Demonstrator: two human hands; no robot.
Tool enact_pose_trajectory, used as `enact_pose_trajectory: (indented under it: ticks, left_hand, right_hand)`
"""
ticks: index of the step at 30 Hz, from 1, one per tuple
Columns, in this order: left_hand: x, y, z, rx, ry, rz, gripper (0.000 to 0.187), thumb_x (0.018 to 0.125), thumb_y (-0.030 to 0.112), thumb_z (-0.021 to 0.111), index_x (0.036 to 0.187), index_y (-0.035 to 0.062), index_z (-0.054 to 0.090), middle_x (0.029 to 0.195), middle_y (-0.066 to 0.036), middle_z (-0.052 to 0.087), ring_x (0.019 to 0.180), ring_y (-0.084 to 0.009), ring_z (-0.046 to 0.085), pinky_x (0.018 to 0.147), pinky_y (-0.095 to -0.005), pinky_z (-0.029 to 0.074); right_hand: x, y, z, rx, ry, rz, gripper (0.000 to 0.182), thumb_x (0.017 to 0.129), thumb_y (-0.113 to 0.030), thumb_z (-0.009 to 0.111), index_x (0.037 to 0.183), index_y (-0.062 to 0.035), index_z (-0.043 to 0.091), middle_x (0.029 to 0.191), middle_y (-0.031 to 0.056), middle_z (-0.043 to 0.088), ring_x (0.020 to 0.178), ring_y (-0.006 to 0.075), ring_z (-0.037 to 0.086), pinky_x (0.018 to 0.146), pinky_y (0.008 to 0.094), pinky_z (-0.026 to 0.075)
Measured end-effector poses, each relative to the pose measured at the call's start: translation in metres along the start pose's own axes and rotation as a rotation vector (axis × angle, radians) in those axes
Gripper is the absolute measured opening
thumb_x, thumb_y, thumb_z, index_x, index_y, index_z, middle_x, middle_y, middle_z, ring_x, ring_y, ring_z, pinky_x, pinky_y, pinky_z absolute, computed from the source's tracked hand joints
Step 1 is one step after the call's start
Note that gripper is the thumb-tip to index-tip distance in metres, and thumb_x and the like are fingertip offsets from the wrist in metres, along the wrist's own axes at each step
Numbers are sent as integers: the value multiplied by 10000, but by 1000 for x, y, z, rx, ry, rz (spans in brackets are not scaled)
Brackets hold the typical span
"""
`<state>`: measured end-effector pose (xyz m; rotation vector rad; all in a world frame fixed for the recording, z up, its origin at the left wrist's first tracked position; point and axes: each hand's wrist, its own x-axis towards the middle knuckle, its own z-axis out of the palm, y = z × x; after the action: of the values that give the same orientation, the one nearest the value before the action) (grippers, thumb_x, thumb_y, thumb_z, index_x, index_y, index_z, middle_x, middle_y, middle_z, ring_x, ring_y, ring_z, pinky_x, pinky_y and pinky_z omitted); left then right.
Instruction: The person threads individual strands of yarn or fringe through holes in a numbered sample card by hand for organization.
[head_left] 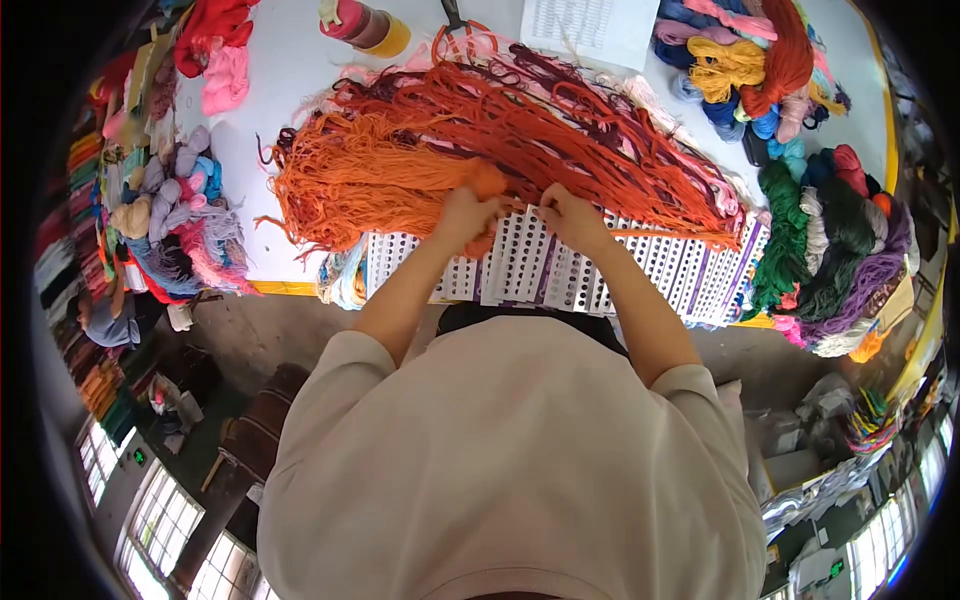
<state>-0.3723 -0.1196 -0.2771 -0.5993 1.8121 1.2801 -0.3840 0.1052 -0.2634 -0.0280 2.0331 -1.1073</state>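
Note:
My left hand (468,218) is closed round the end of a thick hank of orange yarn (375,180), whose strands fan out to the left. My right hand (573,218) is pinched at the upper edge of the perforated white cards (520,258); what lies between its fingertips is too small to make out. These cards, rows of round holes with purple strips, stand along the table's near edge beneath both hands. Behind them spreads a wide heap of red yarn (530,120) with dark purple and pink strands. An orange strand runs right from my right wrist.
Scissors (455,18), a cone of pink and yellow thread (365,27) and a printed sheet (590,30) lie at the back. Coloured skeins (185,210) are piled left, green and purple ones (835,240) right. Another person (110,318) is at far left.

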Motion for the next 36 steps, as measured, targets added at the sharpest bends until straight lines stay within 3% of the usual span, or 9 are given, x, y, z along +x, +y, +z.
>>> enact_pose_trajectory:
  ticks: [5,14,16,19,24,26,32,34,36]
  left_hand:
    - [-8,-5,-11,-466,37,103,163,889,135,581,855,-13,641,734,-100,663,508,-121,570,413,-237,375]
    - [-24,19,-3,-489,-69,47,199,897,214,646,906,15,648,668,-18,588,473,-71,425,446,-205,342]
    - [-36,30,3,-837,-294,-69,229,883,238,670,843,13,668,603,-1,540,487,-67,457,414,-217,326]
    - [-41,34,11,-571,-148,-26,242,882,258,676,844,20,678,604,4,544,494,-60,444,416,-210,323]
    - [-41,34,9,-638,-79,40,227,880,253,679,855,27,676,586,9,525,474,-58,423,427,-212,332]
    - [-38,32,7,-627,-54,72,223,882,249,676,853,28,674,580,12,518,464,-58,418,431,-213,336]
    - [-42,28,6,-428,15,145,212,900,246,650,859,38,668,594,17,519,475,-53,429,439,-210,351]
    - [-49,34,2,-700,-189,-56,195,925,227,607,955,41,656,665,-13,589,493,-72,437,450,-204,340]
    - [-61,46,1,-728,-336,-38,175,923,193,584,983,37,636,697,-28,621,492,-77,455,441,-208,353]
  right_hand:
    - [0,4,1,30,1,-35,155,908,-212,568,964,-68,552,700,65,629,648,160,606,627,305,464]
    - [-2,4,7,0,40,-46,161,895,-214,587,992,-86,574,701,59,630,643,156,610,628,304,467]
    - [-2,3,7,-22,53,-48,168,893,-217,592,1000,-88,573,698,60,632,644,157,613,627,304,466]
    - [-3,0,5,-25,53,-45,183,889,-224,602,1011,-91,570,695,62,635,648,161,617,624,307,465]
    - [1,9,10,-25,67,-81,197,884,-229,610,1016,-89,567,688,65,635,650,166,618,623,308,462]
    - [-2,4,7,18,24,-8,229,858,-275,619,1028,-128,577,766,114,656,756,283,645,682,386,476]
    - [-3,3,7,17,36,-33,217,856,-260,621,1020,-124,579,757,102,654,745,270,645,673,374,475]
    - [-2,3,7,35,37,-28,229,852,-257,626,1026,-117,581,755,100,655,743,264,647,669,375,474]
    - [-2,3,6,52,38,-20,240,847,-254,630,1033,-109,582,753,99,656,742,259,648,666,377,473]
